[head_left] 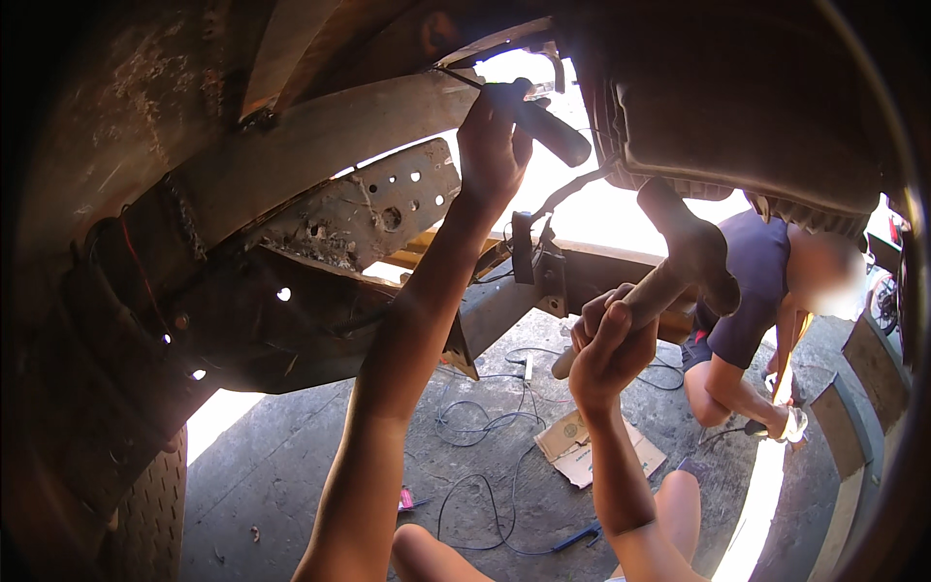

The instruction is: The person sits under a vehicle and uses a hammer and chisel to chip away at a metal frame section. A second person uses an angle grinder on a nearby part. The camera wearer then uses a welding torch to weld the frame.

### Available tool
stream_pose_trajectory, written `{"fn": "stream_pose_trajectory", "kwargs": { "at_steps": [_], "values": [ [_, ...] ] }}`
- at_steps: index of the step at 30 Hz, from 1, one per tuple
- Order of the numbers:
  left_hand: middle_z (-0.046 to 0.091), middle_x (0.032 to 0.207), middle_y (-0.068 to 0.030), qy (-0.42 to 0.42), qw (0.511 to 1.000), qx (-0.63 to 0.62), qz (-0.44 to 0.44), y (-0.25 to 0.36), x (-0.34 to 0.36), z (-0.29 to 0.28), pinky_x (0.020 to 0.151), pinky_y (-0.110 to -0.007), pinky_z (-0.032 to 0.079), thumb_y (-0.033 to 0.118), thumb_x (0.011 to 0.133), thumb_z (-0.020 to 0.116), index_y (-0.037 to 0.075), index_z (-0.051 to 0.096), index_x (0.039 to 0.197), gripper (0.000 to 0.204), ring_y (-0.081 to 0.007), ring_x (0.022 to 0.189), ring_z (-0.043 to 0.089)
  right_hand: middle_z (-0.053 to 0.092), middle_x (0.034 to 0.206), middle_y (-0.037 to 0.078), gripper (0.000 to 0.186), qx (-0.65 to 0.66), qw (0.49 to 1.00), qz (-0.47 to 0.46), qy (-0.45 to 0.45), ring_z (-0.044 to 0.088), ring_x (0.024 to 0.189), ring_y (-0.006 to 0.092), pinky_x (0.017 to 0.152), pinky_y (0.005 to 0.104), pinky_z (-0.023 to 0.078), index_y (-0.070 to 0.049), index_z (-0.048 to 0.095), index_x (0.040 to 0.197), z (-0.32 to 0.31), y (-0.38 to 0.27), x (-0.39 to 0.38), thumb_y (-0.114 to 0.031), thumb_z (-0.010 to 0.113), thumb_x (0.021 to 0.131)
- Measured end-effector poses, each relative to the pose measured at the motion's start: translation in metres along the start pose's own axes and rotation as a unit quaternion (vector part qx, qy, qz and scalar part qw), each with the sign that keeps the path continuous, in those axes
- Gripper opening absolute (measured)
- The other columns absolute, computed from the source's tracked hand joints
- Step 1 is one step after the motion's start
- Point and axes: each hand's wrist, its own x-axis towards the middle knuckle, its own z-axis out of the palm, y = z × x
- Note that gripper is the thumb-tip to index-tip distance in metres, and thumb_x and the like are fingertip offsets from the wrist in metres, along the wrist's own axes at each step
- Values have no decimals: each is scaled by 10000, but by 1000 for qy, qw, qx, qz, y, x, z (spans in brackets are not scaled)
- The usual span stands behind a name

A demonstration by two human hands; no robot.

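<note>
My left hand is raised under the metal bodywork, its fingers closed round a chisel-like tool. The tool has a thick dark round handle, and its thin shaft points up and left to the edge of a metal panel; the tip's exact contact is hard to see in the glare. Lower and to the right, my right hand grips the handle of a hammer. The hammer's big dark head is up, apart from the tool in my left hand.
A perforated bracket and a frame beam lie beside my left forearm. A dark bulky part hangs at upper right. Another person crouches at right. On the concrete floor are cables and flattened cardboard.
</note>
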Motion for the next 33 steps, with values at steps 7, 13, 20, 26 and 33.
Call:
{"fn": "stream_pose_trajectory", "kwargs": {
  "at_steps": [7, 13, 20, 26, 33],
  "values": [
    [653, 1002, -150, -22, 999, 30, 3, 4, 0, -4, 747, -349, 569, -116, 765, 675, 14, 620, 1176, 435, -306, 866, 686, 579, 671, 62, 278, -83, 995, -20, -60, 585, 557, 131, 517, 272, 458, 37, 510, 1042, 12, 15, 15, -232, 563, 996],
    [653, 993, -139, -6, 1000, -10, -13, -2, -1, -1, 786, -353, 577, -106, 782, 686, -6, 612, 1149, 387, -272, 888, 684, 537, 649, 43, 228, 61, 997, -46, -11, 543, 557, 104, 488, 266, 408, 13, 494, 989, 19, 23, 4, -203, 568, 993],
    [647, 983, -116, 3, 1000, 2, -21, -1, 2, -5, 780, -328, 595, -110, 803, 680, -16, 612, 1099, 318, -210, 873, 676, 528, 637, 19, 271, -138, 987, 35, -77, 475, 518, 64, 460, 236, 369, -8, 499, 988, 13, 35, 8, -268, 575, 1010],
    [653, 1021, -111, -44, 999, 25, -16, 14, -1, -3, 756, -325, 569, -44, 787, 739, 21, 632, 1113, 350, -232, 883, 680, 550, 660, 10, 336, -7, 997, 61, -35, 503, 533, 52, 473, 225, 386, 26, 505, 1048, -2, 23, -11, -300, 574, 1011],
    [656, 1040, -154, -32, 999, 35, -13, 16, 1, -6, 809, -347, 589, -138, 781, 650, 7, 624, 1145, 393, -297, 946, 708, 454, 639, -13, 339, -14, 999, 24, -27, 381, 496, 31, 435, 209, 295, -32, 448, 947, -4, 6, -6, -340, 571, 1014]
  ]
}}
